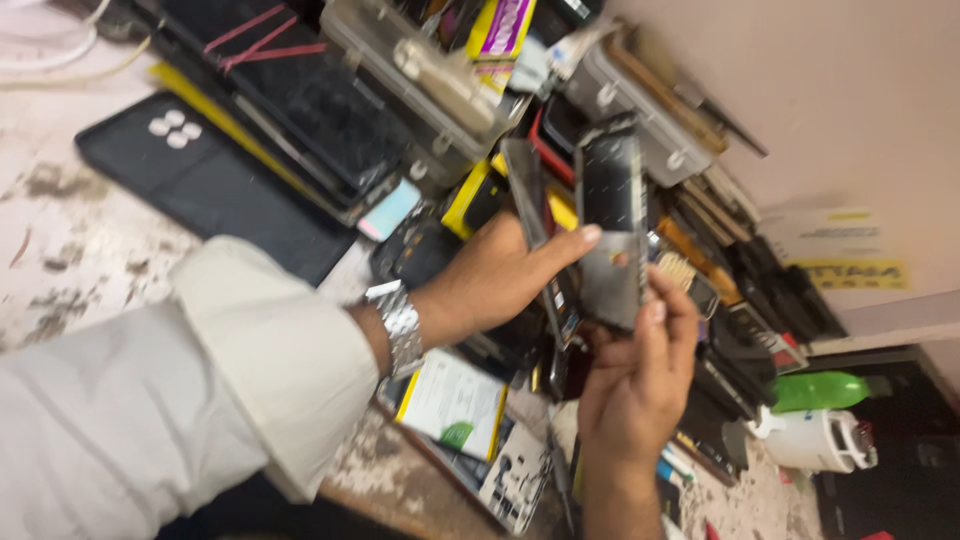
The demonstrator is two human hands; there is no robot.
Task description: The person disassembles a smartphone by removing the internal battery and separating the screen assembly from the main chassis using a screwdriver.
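Cluttered workbench (90,250) below, both hands' grip (500,275) (635,385) clasps phone screen panel (612,235) between them.

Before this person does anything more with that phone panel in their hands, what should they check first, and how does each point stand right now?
1. Both hands on the phone panel: ok. The left hand has its thumb on the panel's face; the right hand pinches its lower edge.
2. Grip firm enough: cannot tell; the picture is blurred.
3. Second dark panel in the left hand secure: cannot tell.
4. Room to set things down: not ok; the pile of phone parts crowds the space by the wall.
5. Panel surface undamaged: cannot tell.
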